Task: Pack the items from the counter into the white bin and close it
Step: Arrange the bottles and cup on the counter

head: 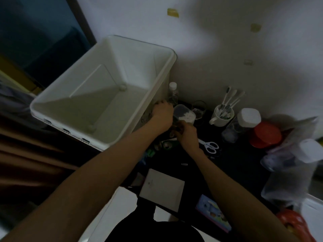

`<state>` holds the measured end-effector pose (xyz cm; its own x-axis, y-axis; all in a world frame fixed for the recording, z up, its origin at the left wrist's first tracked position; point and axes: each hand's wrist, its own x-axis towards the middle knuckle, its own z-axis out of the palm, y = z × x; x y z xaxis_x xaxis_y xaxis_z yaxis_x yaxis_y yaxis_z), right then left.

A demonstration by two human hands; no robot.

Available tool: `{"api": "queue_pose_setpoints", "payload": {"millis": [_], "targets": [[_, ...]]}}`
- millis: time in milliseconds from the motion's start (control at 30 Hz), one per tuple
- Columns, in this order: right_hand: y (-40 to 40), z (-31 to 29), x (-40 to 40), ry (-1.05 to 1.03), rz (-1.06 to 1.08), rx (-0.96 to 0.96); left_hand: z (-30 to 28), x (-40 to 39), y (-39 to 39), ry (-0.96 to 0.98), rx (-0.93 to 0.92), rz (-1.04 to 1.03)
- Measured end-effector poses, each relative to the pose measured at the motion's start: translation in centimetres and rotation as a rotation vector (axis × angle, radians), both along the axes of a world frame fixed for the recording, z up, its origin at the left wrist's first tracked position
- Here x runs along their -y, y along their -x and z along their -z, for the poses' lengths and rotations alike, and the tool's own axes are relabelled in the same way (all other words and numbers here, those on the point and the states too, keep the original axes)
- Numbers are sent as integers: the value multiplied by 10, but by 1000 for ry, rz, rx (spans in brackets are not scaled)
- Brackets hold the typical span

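The white bin [150, 95] stands open and empty at the left end of the dark counter [232, 159]. My left hand [163, 113] reaches down beside the bin's right wall, fingers curled among small items there; what it touches is hidden. Just right of it, my right hand [187, 135] is closed on something small and dark that I cannot make out. A clear lidded container [185, 114] with white contents lies between and just beyond both hands. A small bottle with a white cap [173, 89] stands against the bin's far corner.
On the counter: scissors [210, 146], a white mug [221, 116] of toothbrushes, a glass jar [199, 110], a white-lidded jar [248, 117], a red lid [265, 135], clear jars at right, a white square box [162, 189] and a colourful flat pack [212, 212] near me.
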<state>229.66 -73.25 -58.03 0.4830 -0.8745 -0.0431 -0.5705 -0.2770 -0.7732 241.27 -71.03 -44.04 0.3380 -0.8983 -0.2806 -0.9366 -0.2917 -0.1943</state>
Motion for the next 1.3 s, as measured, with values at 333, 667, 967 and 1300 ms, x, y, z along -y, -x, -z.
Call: {"api": "queue_pose_setpoints", "payload": {"millis": [333, 667, 967, 1300], "targets": [[-12, -4, 5, 30, 7, 22, 4, 4, -10, -65, -72, 81], [13, -41, 26, -48, -82, 37, -16, 28, -10, 95, -5, 182], [89, -76, 23, -70, 6, 75, 3, 88, 23, 136, -293, 326], [157, -81, -13, -126, 206, 88, 78, 129, 44, 12, -452, 340]]}}
